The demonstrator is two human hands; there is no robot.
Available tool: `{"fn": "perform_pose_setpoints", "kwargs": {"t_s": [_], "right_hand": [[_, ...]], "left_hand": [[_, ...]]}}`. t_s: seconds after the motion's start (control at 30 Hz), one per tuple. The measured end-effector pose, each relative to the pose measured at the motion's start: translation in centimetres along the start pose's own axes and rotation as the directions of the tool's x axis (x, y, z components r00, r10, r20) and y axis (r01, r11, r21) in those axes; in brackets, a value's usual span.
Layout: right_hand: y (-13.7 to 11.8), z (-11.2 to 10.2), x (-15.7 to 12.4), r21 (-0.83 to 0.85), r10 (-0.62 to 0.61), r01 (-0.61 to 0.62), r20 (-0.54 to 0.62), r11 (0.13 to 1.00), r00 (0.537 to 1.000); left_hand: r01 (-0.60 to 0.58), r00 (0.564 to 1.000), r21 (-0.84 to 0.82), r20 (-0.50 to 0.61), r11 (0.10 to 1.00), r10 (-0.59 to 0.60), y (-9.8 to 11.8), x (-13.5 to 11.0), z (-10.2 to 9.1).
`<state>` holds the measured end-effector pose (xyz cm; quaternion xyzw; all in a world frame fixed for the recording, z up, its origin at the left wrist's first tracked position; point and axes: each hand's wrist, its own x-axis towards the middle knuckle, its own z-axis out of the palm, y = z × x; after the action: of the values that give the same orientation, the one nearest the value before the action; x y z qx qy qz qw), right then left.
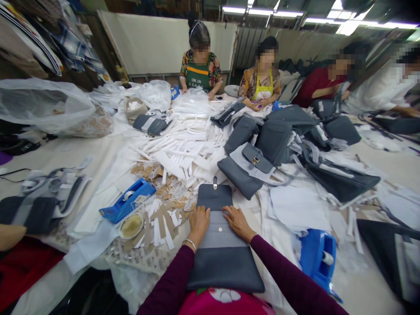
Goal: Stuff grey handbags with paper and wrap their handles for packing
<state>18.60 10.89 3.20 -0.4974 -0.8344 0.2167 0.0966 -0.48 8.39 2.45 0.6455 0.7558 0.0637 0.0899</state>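
You have both hands flat on the grey leather handbag (220, 262), palms down and fingers spread, gripping nothing. Your left hand (198, 225) and right hand (238, 223) rest just apart on its pale middle band. The bag lies lengthwise on the counter (65, 148), its near edge close to your torso and its metal turn-lock (215, 185) at the far end.

Left of the bag, kraft paper tags (162, 223) and white paper strips (169, 238) crowd its edge, with a small dish of tan material (131, 226) and a blue tape dispenser (127, 200) just beyond. Right of the bag, you have a strip of white sheets (278, 245) before a second blue tape dispenser (316, 258). Past the turn-lock, a buckled-flap handbag (246, 170) sits near, leaving limited room, and a heap of white strips (183, 148) lies beyond it.
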Motion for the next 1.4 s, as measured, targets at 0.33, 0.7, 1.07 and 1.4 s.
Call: {"fn": "perform_pose_setpoints", "kwargs": {"t_s": [0.33,0.7,1.07,1.4], "right_hand": [[0.7,1.2,0.5,-0.033,0.022,-0.021,0.023,0.999,1.0],[1.1,0.2,1.4,-0.046,-0.023,0.025,0.048,0.999,0.999],[-0.1,-3.3,12.6,-0.19,0.096,-0.078,0.088,0.979,0.991],[-3.4,-6.8,8.1,-0.124,-0.135,0.159,0.183,0.979,0.974]], "left_hand": [[-0.021,0.999,0.034,-0.026,0.999,0.022,-0.1,0.0,-1.0],[-0.403,0.869,-0.202,0.222,0.892,0.443,-0.5,-4.8,-0.3],[-0.391,0.853,-0.245,0.265,0.887,0.449,-0.4,-4.8,-0.6],[-0.381,0.871,-0.289,0.207,0.878,0.446,-0.8,-5.0,0.5]]}}
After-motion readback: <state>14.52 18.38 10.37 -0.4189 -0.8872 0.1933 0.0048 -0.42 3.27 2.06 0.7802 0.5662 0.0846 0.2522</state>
